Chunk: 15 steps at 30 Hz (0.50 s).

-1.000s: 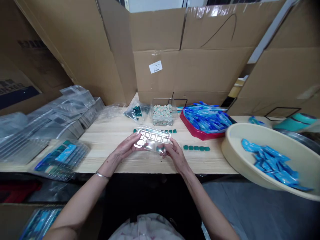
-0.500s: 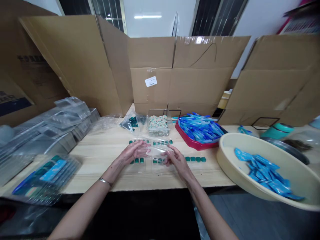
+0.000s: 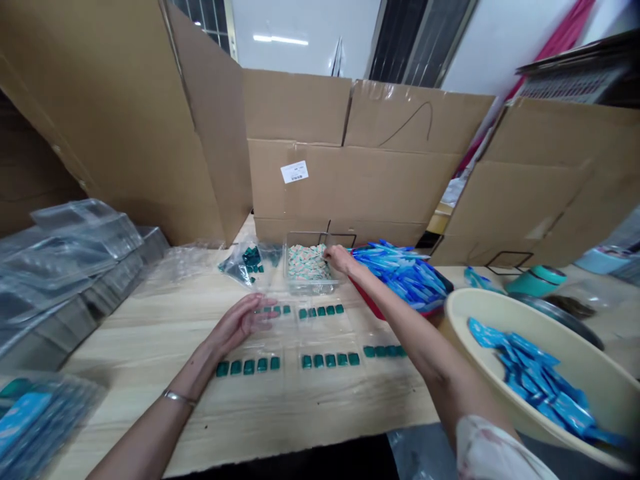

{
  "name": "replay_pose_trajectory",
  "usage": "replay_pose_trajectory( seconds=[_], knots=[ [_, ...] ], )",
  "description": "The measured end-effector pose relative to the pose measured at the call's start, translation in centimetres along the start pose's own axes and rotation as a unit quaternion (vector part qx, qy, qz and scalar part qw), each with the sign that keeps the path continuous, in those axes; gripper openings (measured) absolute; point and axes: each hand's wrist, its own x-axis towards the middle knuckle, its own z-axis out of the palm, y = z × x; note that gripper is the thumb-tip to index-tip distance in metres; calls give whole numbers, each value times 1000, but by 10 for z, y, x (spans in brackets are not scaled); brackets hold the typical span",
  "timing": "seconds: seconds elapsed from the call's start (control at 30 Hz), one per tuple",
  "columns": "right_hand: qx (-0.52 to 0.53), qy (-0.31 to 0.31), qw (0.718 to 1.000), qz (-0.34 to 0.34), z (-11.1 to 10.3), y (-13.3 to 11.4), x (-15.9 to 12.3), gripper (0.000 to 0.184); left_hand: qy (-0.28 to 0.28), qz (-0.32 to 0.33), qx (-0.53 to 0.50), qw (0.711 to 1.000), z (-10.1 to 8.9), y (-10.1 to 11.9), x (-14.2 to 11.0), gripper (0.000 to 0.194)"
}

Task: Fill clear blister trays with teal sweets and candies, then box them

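Observation:
A clear plastic tray (image 3: 290, 340) lies flat on the wooden table (image 3: 150, 347), over rows of small green squares (image 3: 247, 366). My left hand (image 3: 240, 321) rests open on the tray's left part, fingers stretched flat. My right hand (image 3: 339, 256) reaches far forward into a clear box of small pale sachets (image 3: 306, 263); its fingers are curled at the sachets, and what they hold I cannot make out.
A red tray of blue packets (image 3: 405, 275) stands right of the clear box. A cream basin with blue packets (image 3: 530, 360) fills the right. Stacked clear trays (image 3: 65, 260) lie left, a bag of green squares (image 3: 247, 260) behind. Cardboard boxes (image 3: 350, 180) wall the back.
Both hands lowered the clear tray from mid-air onto the table over the green squares. My right hand then left it and reached forward into the sachet box. The camera tilted up.

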Motion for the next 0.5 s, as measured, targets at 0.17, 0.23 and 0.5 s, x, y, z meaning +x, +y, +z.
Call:
replay_pose_trajectory(
  seconds=[0.17, 0.23, 0.5],
  knots=[
    [-58, -86, 994, -19, 14, 4, 35, 19, -14, -14, -37, 999, -4, -2, -5, 23],
    [-75, -114, 990, -26, 17, 5, 43, 16, -7, -25, -53, 998, -5, -2, -4, 23],
    [-91, -132, 986, -38, 26, 14, 53, 27, 16, -43, -71, 996, -9, -4, -1, 24]
  ],
)
